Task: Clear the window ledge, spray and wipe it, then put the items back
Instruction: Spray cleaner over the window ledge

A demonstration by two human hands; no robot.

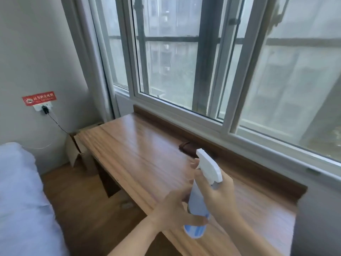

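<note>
A pale blue spray bottle point(198, 206) with a white trigger head is held over the front of the wooden window ledge point(140, 148), its nozzle pointing away toward the window. My right hand point(219, 196) grips its neck with fingers on the trigger. My left hand point(173, 209) wraps the bottle's lower body. A brown folded cloth point(188, 149) lies on the ledge against the back rim, just beyond the nozzle. The rest of the ledge surface is bare.
A sliding window point(184, 58) runs along the back of the ledge. A cardboard box point(77, 150) stands on the floor at the ledge's left end. A wall socket point(43, 108) with a plugged cable is on the left wall. A bed point(20, 200) lies at left.
</note>
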